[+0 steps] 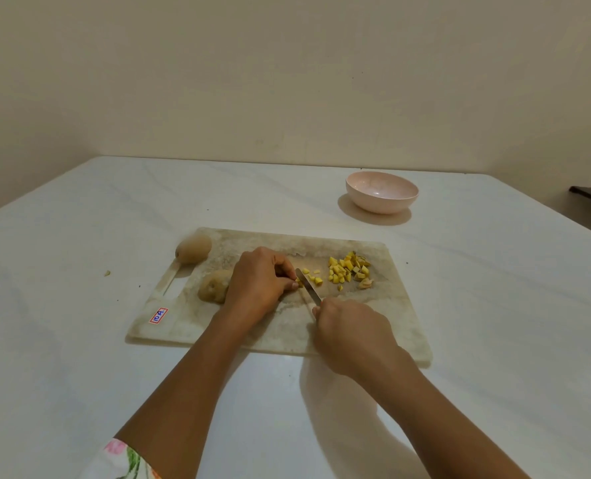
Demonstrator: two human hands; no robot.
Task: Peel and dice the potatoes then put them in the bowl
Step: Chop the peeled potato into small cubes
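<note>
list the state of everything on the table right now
cutting board: lying flat, stained
bowl: upright, empty, beyond the board
diced potato: yellow cubes piled on the board's right side
potato piece: pinched by the left hand, blade against it
knife: gripped by the right hand, mid-cut
far potato: whole, at the board's left corner
near potato: whole, beside the left hand

Open table (287,205) between board (190,323) and bowl (380,202)
</note>
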